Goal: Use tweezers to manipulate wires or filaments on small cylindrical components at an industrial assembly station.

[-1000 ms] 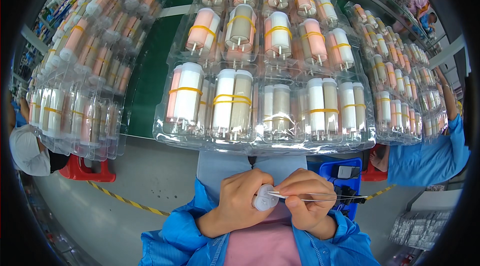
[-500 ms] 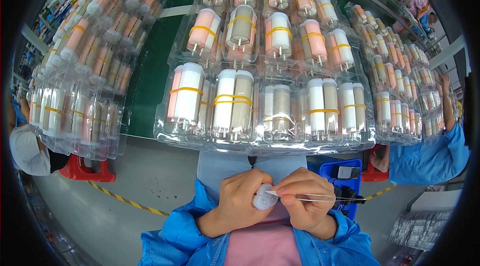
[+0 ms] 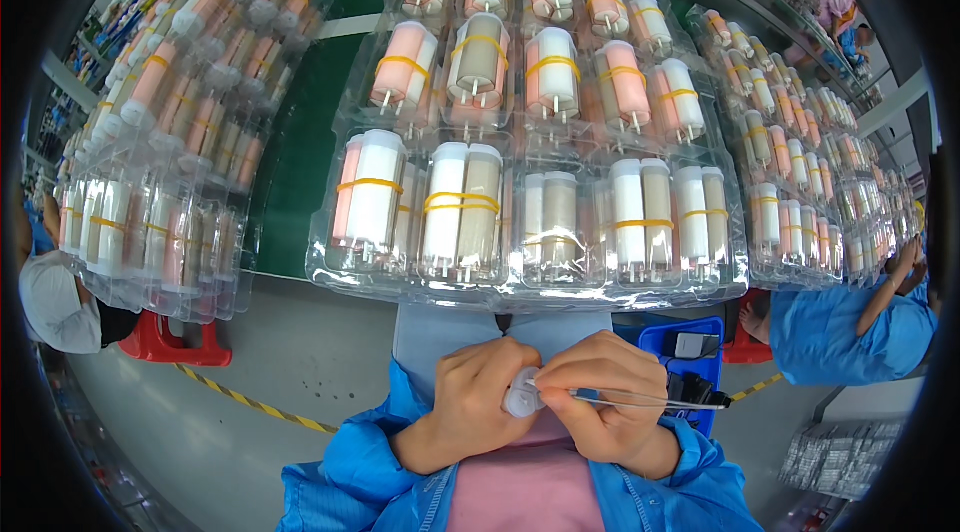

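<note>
My left hand [image 3: 465,395] is closed round a small cylinder; its pale, translucent round end [image 3: 522,394] faces right and its body is hidden in the fist. At that end, the thumb and fingertips of my right hand [image 3: 607,400] pinch by a short pale stub. The same hand holds slim metal tweezers [image 3: 690,403], whose long shaft points right, away from the cylinder. Ahead lies a clear plastic tray [image 3: 480,294] with pink, white and grey cylinders [image 3: 465,207] bundled by yellow rubber bands.
Stacked trays of similar bundles stand at left [image 3: 160,172] and right [image 3: 790,182] on the green bench [image 3: 300,167]. A blue bin [image 3: 650,340] with black items sits by my right knee. Co-workers sit on both sides, one in a blue sleeve [image 3: 830,327] at right.
My right fingertips have moved slightly left, closer to the cylinder's end, and the tweezers have shifted in the hand. The co-worker at right has lowered an arm. My left hand stays put.
</note>
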### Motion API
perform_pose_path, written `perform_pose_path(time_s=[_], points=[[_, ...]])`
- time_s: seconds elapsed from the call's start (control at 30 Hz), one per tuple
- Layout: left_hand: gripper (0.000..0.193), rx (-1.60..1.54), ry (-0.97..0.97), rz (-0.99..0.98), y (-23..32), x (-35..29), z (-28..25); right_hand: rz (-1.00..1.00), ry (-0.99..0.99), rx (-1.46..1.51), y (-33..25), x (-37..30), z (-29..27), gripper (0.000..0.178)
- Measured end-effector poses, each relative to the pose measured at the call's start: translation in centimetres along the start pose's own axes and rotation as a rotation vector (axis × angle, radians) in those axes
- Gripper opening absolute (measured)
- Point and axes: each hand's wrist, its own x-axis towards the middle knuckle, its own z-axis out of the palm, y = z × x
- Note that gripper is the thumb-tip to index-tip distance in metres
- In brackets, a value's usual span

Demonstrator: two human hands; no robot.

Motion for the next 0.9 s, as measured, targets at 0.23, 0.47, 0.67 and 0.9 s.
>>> perform_pose_path(time_s=[0.23,0.47,0.67,0.9], points=[[0.024,-0.271,-0.157,-0.185,0.4,0.0,-0.5,0.07,0.126,0.346,1.1,-1.0,-0.1,0.011],[0.025,-0.375,-0.219,-0.201,0.5,0.1,-0.8,0.08,0.12,0.393,1.5,-1.2,0.0,0.011],[0.027,-0.437,-0.273,-0.238,0.7,0.1,-1.2,0.044,0.074,0.405,1.5,-0.8,-0.1,0.01],[0.028,-0.429,-0.271,-0.234,0.6,0.0,-1.1,-0.039,0.037,0.263,1.4,-0.8,-0.3,0.012]])
